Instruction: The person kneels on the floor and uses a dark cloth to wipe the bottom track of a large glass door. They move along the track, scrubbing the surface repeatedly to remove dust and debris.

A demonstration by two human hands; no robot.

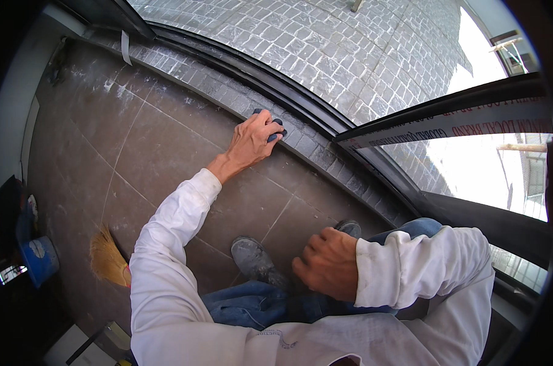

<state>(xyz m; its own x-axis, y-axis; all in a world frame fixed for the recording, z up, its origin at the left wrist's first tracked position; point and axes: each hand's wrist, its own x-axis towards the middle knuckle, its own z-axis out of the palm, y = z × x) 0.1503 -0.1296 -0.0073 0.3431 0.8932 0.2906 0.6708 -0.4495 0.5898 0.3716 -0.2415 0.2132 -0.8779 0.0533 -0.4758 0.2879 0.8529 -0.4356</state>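
My left hand (256,139) reaches forward with its fingers wrapped round a dark blue-black hand-sized block (278,130), perhaps a scrubbing brush. Its underside is hidden, so I cannot tell its exact kind. The block rests on the narrow grey stone sill (310,145) along the foot of the dark door frame. My right hand (329,261) is curled into a loose fist above my knee, away from the sill. No object shows in it, though its palm is hidden.
Brown floor tiles (166,152) carry white dust. To the left are a straw broom (108,257) and a blue bucket (39,261). A pale strip (125,47) hangs over the sill's far end. Dark framed glass (471,165) stands at the right. Grey paving (325,55) lies outside.
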